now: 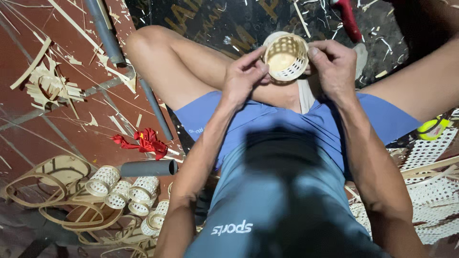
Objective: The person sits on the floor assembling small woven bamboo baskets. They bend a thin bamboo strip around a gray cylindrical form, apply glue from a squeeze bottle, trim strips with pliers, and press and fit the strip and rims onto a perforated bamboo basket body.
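Head view, person seated on the floor, knees apart, both hands raised in front of the lap.

Held item: 1 small woven basket point(286, 56), cylindrical, pale bamboo, open lattice wall with regular holes, smooth band at the rim, solid pale base visible through the mouth. Its mouth was tilted toward the camera. It sat between the 2 hands, above the blue shorts point(287, 119) and between the bare thighs.

Left hand point(244, 76): thumb and fingertips pinched the left edge of the rim; clasped on the basket. Right hand point(334, 64): fingers curled around the right wall, thumb on the rim; likewise clasped on the basket. The right fingers covered part of the far wall.

Surroundings: floor dark red at left, black printed mat at top, both littered with thin pale bamboo slivers point(71, 59). A grey metal tube frame point(107, 40) ran diagonally at upper left; 1 short grey pipe point(148, 167) lay near the left knee. A crumpled red ribbon point(143, 142) lay just above that pipe. At lower left, a cluster of finished lattice cylinders point(126, 191) lay on their sides among flat bamboo hoops point(52, 184). At right, sheets of white lattice weave point(430, 191) and a yellow-green tape roll point(432, 128). A red-handled tool point(348, 19) lay at top, partly cut off by the frame edge.

Obstruction: a dark blurred shape in the lower centre hid part of the grey shirt point(267, 215).
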